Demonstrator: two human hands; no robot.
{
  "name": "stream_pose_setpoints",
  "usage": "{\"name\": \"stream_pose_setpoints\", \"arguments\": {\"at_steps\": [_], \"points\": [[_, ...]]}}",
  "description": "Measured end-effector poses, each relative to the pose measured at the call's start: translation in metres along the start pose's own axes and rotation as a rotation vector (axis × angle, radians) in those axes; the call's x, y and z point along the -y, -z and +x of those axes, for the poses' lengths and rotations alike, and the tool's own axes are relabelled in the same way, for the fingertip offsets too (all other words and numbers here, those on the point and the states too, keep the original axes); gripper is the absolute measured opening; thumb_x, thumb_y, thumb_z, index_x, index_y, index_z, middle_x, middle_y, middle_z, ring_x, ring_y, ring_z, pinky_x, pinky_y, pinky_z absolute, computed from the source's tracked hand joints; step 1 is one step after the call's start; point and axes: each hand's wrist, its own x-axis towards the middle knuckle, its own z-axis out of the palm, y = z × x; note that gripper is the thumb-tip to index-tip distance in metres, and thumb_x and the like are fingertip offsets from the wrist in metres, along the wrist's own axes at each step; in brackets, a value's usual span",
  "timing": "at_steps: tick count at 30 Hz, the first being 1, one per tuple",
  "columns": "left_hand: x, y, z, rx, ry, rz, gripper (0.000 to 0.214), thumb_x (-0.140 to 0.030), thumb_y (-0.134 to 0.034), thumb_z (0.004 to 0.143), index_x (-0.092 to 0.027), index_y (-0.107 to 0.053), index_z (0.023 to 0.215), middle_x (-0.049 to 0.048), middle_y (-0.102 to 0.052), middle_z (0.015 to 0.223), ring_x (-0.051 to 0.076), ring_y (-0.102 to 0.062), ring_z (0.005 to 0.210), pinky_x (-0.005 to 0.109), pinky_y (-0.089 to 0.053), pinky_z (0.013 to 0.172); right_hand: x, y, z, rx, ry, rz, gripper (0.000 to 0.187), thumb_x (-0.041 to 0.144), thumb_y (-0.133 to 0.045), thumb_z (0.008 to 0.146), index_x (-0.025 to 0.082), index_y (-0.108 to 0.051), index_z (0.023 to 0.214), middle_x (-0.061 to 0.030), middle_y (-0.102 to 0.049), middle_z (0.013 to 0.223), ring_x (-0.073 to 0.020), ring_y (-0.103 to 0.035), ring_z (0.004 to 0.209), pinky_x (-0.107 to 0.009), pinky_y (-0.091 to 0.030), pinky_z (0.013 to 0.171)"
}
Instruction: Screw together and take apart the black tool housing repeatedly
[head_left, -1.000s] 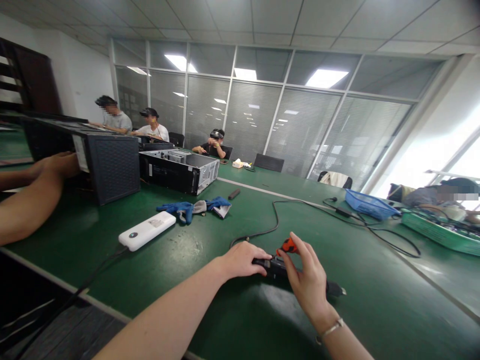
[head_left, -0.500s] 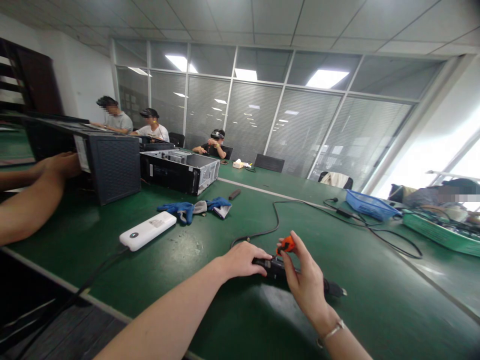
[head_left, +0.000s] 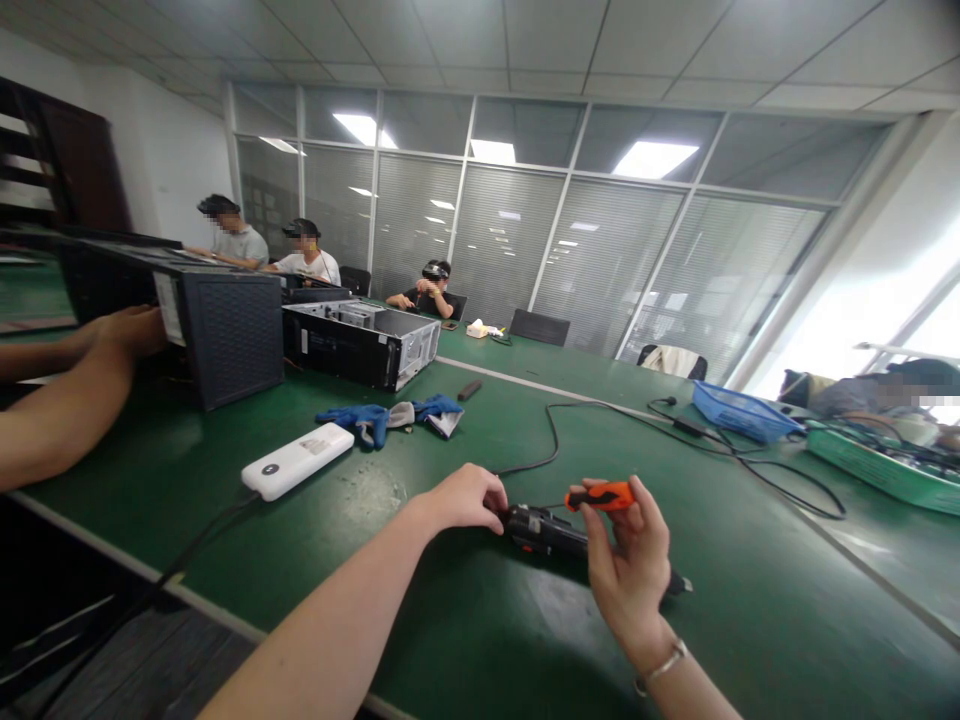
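A black corded tool that looks like an electric screwdriver (head_left: 551, 533) lies on the green table (head_left: 465, 640), its metal tip to the right. My left hand (head_left: 466, 497) is closed, thumb and fingers pinching the tool's left end, where the cord seems to join. My right hand (head_left: 634, 560) grips an orange-and-black screwdriver (head_left: 600, 496) by its handle, just above the tool's body. Its thin shaft points left toward the tool's left end. Part of the tool is hidden behind my right hand.
A white power bank (head_left: 300, 462) with a cable, blue gloves (head_left: 367, 422) and computer cases (head_left: 236, 335) stand left. A co-worker's arms (head_left: 82, 390) reach into one case. The black cord (head_left: 555, 440) runs right, near blue (head_left: 742, 412) and green baskets (head_left: 885, 465). Several people sit beyond.
The screwdriver has tipped from upright to nearly level, its handle swinging right with my right hand. My left hand has slid from on top of the tool to its left end.
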Motion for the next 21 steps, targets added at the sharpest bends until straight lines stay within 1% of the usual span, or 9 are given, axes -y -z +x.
{"name": "stream_pose_setpoints", "arguments": {"at_steps": [2,4,7,11,16,18,21], "points": [[0.002,0.0,0.001,-0.01,-0.002,0.033,0.031,-0.026,-0.082,0.06,-0.016,-0.075,0.088,0.0037,-0.073,0.083,0.019,-0.068,0.077,0.025,-0.05,0.071,0.007,-0.005,0.001,0.003,-0.035,0.075,0.059,0.012,-0.056,0.087,0.028,-0.033,0.14,-0.0084,-0.064,0.109,-0.0208,-0.07,0.09,-0.044,-0.059,0.081],[0.002,0.001,0.001,-0.013,-0.004,0.031,0.028,-0.025,-0.081,0.061,-0.016,-0.076,0.087,0.0035,-0.074,0.082,0.018,-0.068,0.076,0.024,-0.05,0.07,0.011,-0.01,0.0,0.034,-0.083,0.104,0.059,0.013,-0.056,0.088,0.027,-0.032,0.14,-0.0085,-0.064,0.108,-0.0207,-0.07,0.09,-0.043,-0.059,0.081],[0.0,0.002,0.0,-0.002,0.008,0.007,0.025,-0.023,-0.077,0.064,-0.016,-0.076,0.088,0.0034,-0.074,0.082,0.018,-0.068,0.076,0.022,-0.049,0.069,0.009,-0.016,-0.003,0.099,-0.128,0.117,0.058,0.016,-0.055,0.089,0.026,-0.031,0.141,-0.0098,-0.064,0.11,-0.0209,-0.069,0.094,-0.045,-0.057,0.085],[-0.003,0.003,-0.002,-0.001,0.029,0.023,0.02,-0.023,-0.073,0.068,-0.017,-0.077,0.087,0.0022,-0.075,0.079,0.017,-0.068,0.075,0.021,-0.048,0.069,-0.002,-0.02,-0.01,0.186,-0.124,0.084,0.057,0.018,-0.054,0.09,0.025,-0.031,0.141,-0.0112,-0.063,0.114,-0.021,-0.068,0.097,-0.045,-0.057,0.087],[-0.003,0.002,-0.002,-0.011,0.011,0.029,0.017,-0.019,-0.069,0.07,-0.017,-0.078,0.085,0.0014,-0.075,0.077,0.016,-0.068,0.073,0.02,-0.047,0.068,-0.008,-0.026,-0.01,0.318,-0.065,-0.075,0.056,0.022,-0.053,0.091,0.023,-0.033,0.142,-0.0119,-0.063,0.118,-0.0227,-0.066,0.103,-0.04,-0.059,0.083],[-0.001,0.001,-0.002,-0.012,0.009,0.02,0.017,-0.018,-0.07,0.07,-0.017,-0.078,0.085,0.0013,-0.075,0.077,0.016,-0.068,0.073,0.02,-0.047,0.068,-0.006,-0.028,-0.006,0.321,-0.021,-0.106,0.055,0.022,-0.054,0.09,0.023,-0.034,0.142,-0.0119,-0.064,0.117,-0.0231,-0.066,0.102,-0.041,-0.059,0.083],[0.002,0.001,-0.001,-0.026,0.001,0.02,0.017,-0.019,-0.071,0.071,-0.016,-0.078,0.086,0.0013,-0.075,0.077,0.016,-0.068,0.073,0.02,-0.047,0.068,-0.003,-0.028,0.001,0.253,0.019,-0.1,0.056,0.02,-0.055,0.089,0.022,-0.035,0.141,-0.0123,-0.064,0.117,-0.0234,-0.067,0.101,-0.043,-0.058,0.085]]}}
